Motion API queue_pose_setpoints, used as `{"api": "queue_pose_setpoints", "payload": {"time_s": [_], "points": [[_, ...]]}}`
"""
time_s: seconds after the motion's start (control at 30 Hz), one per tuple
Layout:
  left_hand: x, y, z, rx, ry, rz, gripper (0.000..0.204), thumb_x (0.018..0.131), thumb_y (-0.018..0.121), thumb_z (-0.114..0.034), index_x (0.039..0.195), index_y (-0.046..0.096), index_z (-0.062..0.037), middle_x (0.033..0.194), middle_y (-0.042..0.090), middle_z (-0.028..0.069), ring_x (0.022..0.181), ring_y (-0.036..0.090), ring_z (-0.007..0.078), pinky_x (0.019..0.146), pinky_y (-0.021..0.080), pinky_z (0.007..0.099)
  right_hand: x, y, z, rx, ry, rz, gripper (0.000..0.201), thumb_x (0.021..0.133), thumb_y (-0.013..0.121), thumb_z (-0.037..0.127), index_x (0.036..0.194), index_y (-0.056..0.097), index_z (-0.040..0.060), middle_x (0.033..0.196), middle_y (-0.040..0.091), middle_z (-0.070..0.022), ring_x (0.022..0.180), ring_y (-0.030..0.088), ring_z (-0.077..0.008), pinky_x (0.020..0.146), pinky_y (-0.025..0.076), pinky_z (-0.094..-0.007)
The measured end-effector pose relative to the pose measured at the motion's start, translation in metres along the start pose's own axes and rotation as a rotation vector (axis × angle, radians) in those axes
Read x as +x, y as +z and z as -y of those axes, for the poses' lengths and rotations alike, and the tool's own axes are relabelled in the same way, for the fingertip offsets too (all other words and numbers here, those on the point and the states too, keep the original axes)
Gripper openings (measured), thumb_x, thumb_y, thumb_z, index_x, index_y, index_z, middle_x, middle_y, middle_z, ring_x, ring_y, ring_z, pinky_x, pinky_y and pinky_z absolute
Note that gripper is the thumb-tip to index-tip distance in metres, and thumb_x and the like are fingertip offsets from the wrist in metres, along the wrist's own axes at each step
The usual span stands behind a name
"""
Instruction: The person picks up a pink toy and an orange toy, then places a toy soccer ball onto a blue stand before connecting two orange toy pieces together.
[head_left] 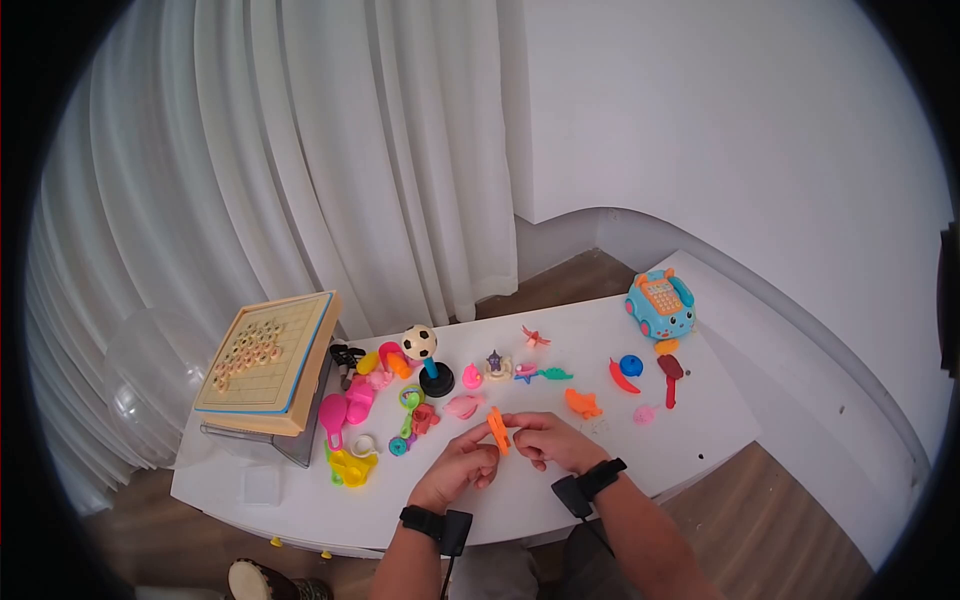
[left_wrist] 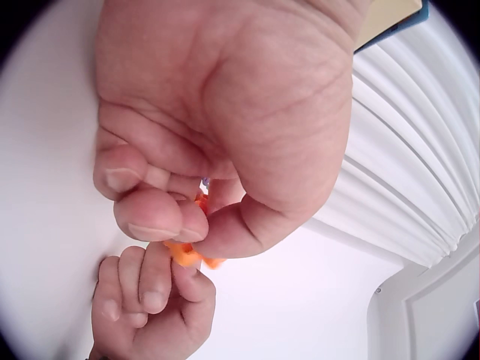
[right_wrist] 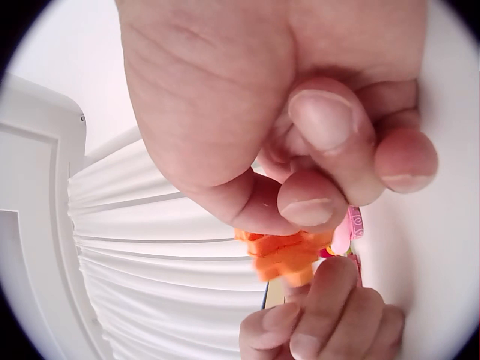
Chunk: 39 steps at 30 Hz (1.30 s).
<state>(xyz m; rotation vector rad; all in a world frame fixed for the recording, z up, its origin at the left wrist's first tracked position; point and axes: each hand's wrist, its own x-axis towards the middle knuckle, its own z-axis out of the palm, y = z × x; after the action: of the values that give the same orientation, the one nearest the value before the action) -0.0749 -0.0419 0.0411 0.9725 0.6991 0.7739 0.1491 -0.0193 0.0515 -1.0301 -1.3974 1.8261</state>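
Observation:
Both hands meet over the table's near middle at a small orange plastic piece [head_left: 498,430] with a notched, bumpy outline. Thumb and fingertips of my left hand [head_left: 462,472] pinch it from the left. From the other side my right hand [head_left: 560,443] pinches it between thumb and index finger, its other fingers curled. In the right wrist view the orange piece [right_wrist: 285,256] shows below the right fingertips, with the left fingers close beneath it. The left wrist view shows only a bit of the orange piece [left_wrist: 184,253]; the left fingers hide the rest.
Just beyond the hands lie a pink toy [head_left: 464,406] and an orange toy [head_left: 583,403]. A soccer-ball toy on a black base [head_left: 437,380] stands farther back. At left, a board with game pieces [head_left: 300,380] rests on a stand; a toy telephone [head_left: 662,305] is back right.

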Motion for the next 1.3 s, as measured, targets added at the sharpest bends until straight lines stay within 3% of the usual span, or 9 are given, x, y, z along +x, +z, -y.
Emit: {"api": "queue_pose_setpoints", "payload": {"time_s": [0.1, 0.17, 0.3, 0.5, 0.83, 1.03, 1.3], "points": [[0.000, 0.001, 0.001, -0.012, 0.025, -0.023, 0.063, 0.092, 0.059, -0.005, 0.154, 0.048, -0.0051, 0.070, 0.047, -0.0031, 0.057, 0.046, 0.0101, 0.055, 0.036, 0.0241, 0.007, -0.005, -0.009, -0.040, 0.048, -0.013, 0.053, 0.096, 0.049, 0.006, 0.147, 0.061, 0.0035, 0.067, 0.044, 0.0040, 0.055, 0.042, -0.0075, 0.055, 0.043, -0.0246], [0.002, -0.002, 0.004, -0.018, 0.028, -0.029, 0.065, 0.093, 0.060, -0.006, 0.156, 0.047, -0.0063, 0.071, 0.048, -0.0038, 0.057, 0.046, 0.0088, 0.055, 0.036, 0.0237, 0.008, -0.010, -0.013, -0.051, -0.009, 0.072, 0.052, 0.096, 0.051, 0.007, 0.147, 0.061, 0.0033, 0.067, 0.044, 0.0040, 0.056, 0.043, -0.0077, 0.055, 0.043, -0.0250], [0.006, -0.009, 0.008, -0.010, -0.040, -0.006, 0.066, 0.093, 0.058, -0.004, 0.157, 0.046, -0.0065, 0.070, 0.047, -0.0013, 0.057, 0.046, 0.0117, 0.055, 0.036, 0.0244, -0.001, -0.005, -0.004, 0.011, -0.067, 0.060, 0.054, 0.095, 0.052, 0.007, 0.149, 0.059, 0.0040, 0.067, 0.044, 0.0040, 0.057, 0.043, -0.0080, 0.056, 0.044, -0.0251], [0.003, -0.005, 0.004, -0.004, 0.006, 0.012, 0.068, 0.092, 0.058, -0.003, 0.159, 0.045, -0.0081, 0.070, 0.047, -0.0024, 0.057, 0.045, 0.0106, 0.055, 0.035, 0.0245, 0.000, -0.003, -0.002, 0.013, 0.018, 0.018, 0.058, 0.095, 0.052, 0.008, 0.153, 0.055, 0.0040, 0.068, 0.045, 0.0037, 0.057, 0.043, -0.0077, 0.057, 0.044, -0.0247], [0.006, -0.009, 0.006, -0.023, -0.019, 0.025, 0.075, 0.091, 0.057, -0.003, 0.163, 0.035, -0.0062, 0.069, 0.045, -0.0019, 0.056, 0.045, 0.0113, 0.054, 0.036, 0.0246, 0.005, -0.009, -0.011, 0.004, -0.053, 0.060, 0.048, 0.097, 0.050, 0.006, 0.143, 0.065, 0.0025, 0.066, 0.044, 0.0037, 0.054, 0.041, -0.0077, 0.052, 0.043, -0.0248], [0.008, -0.014, 0.010, -0.014, -0.039, 0.031, 0.064, 0.091, 0.059, -0.004, 0.154, 0.048, -0.0020, 0.071, 0.048, -0.0018, 0.056, 0.047, 0.0116, 0.055, 0.038, 0.0244, 0.000, -0.004, -0.004, 0.019, -0.054, 0.032, 0.055, 0.096, 0.051, 0.007, 0.150, 0.059, 0.0049, 0.067, 0.045, 0.0037, 0.054, 0.041, -0.0077, 0.054, 0.044, -0.0253], [0.001, -0.003, 0.005, -0.020, -0.001, -0.028, 0.065, 0.094, 0.060, -0.007, 0.158, 0.046, -0.0055, 0.071, 0.048, -0.0027, 0.058, 0.047, 0.0096, 0.054, 0.036, 0.0249, 0.005, -0.008, -0.010, -0.001, 0.019, 0.010, 0.055, 0.095, 0.052, 0.009, 0.149, 0.058, 0.0022, 0.067, 0.045, 0.0034, 0.056, 0.043, -0.0075, 0.056, 0.045, -0.0253]]}}
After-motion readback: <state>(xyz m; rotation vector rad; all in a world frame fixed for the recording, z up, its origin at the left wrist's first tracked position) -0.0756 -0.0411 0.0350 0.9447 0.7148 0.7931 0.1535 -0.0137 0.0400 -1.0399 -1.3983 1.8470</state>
